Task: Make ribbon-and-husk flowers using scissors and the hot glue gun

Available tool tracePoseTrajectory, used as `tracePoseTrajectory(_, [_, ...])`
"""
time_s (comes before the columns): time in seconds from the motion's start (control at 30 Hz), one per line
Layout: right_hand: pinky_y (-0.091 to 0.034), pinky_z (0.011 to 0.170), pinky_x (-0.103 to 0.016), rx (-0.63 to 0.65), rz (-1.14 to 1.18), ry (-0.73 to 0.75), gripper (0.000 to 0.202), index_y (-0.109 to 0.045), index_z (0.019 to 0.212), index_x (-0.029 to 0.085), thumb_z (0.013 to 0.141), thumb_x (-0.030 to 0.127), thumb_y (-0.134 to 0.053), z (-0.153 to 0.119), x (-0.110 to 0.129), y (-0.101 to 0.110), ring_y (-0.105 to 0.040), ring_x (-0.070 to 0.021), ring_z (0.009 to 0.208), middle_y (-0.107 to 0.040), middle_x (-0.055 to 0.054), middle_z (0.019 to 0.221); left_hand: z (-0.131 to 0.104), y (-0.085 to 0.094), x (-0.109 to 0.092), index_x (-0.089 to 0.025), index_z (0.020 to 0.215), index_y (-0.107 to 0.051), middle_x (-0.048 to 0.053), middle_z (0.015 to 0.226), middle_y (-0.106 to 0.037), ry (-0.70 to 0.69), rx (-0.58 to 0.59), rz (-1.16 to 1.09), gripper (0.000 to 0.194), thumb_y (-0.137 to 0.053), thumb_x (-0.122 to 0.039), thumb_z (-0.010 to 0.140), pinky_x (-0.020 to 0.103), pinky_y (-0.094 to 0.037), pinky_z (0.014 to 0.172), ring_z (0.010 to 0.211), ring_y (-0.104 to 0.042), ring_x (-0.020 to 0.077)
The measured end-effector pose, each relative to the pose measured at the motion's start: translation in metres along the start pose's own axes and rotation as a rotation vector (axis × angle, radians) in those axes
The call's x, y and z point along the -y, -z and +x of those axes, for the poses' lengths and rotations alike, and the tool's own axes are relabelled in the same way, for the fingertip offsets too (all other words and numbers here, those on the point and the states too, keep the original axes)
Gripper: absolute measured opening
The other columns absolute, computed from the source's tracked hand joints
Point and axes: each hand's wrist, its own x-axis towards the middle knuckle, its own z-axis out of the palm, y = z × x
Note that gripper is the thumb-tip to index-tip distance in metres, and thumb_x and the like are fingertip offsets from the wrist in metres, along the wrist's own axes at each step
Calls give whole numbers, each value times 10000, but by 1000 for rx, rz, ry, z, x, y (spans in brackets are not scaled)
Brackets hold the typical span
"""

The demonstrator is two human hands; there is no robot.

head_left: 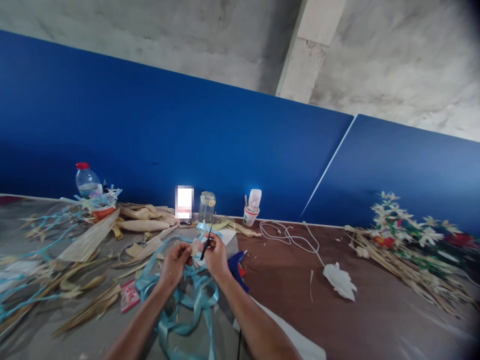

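Far over to my left, a clear bottle (pixel 87 181) with a red cap stands close to the blue partition, and pale dried husks (pixel 144 225) sprawl over the tabletop (pixel 277 295) in front of it. A pink packet (pixel 129 296) lies just beside the light blue ribbon (pixel 163 330), which loops loosely beneath both forearms. A wrist could snag one of those loops and drag the husks along with it.

The left hand (pixel 175 261) is pinched nearly closed, apparently on a small pale piece (pixel 196 246) whose nature I can't make out. The right hand (pixel 215 252) is closed around a slim dark tool (pixel 206 245), its tip pointing up and away. The two hands work so near each other that a slip of the tool might nick a fingertip or tear the piece.

Just right of that wrist lies a blue tool (pixel 235 265) with a red part, perhaps a glue gun; an elbow swinging out could knock it. Farther right, a paper cup (pixel 250 216) stands near a loosely coiled white cable (pixel 292 235); a tug there might tip it. White flowers (pixel 390 220) lie well apart, out of harm's way.
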Motion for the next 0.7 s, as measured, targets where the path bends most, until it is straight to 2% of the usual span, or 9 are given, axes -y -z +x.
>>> tracePoseTrajectory(0.13, [-478, 573, -257, 3, 21, -11, 378, -542, 939, 171, 591, 274, -647, 1, -1, 0, -613, -159, 609, -633, 18, 672, -1, -1, -2, -211, 765, -527, -60, 502, -507, -64, -69, -15, 254, -664, -400, 666, 233, -353, 458, 435, -474, 130])
tracePoseTrajectory(0.27, [-475, 566, -258, -9, 26, 14, 375, -546, 933, 170, 591, 280, -652, 1, 0, 0, -618, -164, 607, -646, 13, 677, -5, 0, -4, -204, 712, -609, -26, 538, -532, -133, -37, 92, 162, -636, -363, 701, 251, -368, 504, 483, -485, 141])
tracePoseTrajectory(0.4, [-494, 621, -267, -8, 5, 71, 344, -557, 951, 167, 634, 279, -626, 0, 2, 1, -631, -160, 650, -671, -7, 740, -9, -2, -10, -200, 773, -694, 29, 646, -639, -58, 41, 90, 192, -693, -345, 647, 279, -426, 578, 583, -564, 186])
tracePoseTrajectory(0.53, [-504, 657, -280, 4, -30, 96, 324, -549, 961, 170, 653, 257, -600, -1, 6, 2, -643, -168, 679, -674, -10, 747, -10, -6, -15, -206, 748, -704, 46, 713, -685, -17, 85, 43, 228, -762, -320, 560, 297, -463, 623, 648, -599, 209])
tracePoseTrajectory(0.7, [-495, 650, -280, 38, -37, 113, 365, -546, 1000, 164, 662, 282, -619, -3, 9, 2, -633, -175, 695, -666, -23, 775, -7, -4, -11, -182, 677, -677, 21, 620, -635, 12, 10, 23, 228, -744, -383, 594, 265, -443, 582, 608, -575, 177])
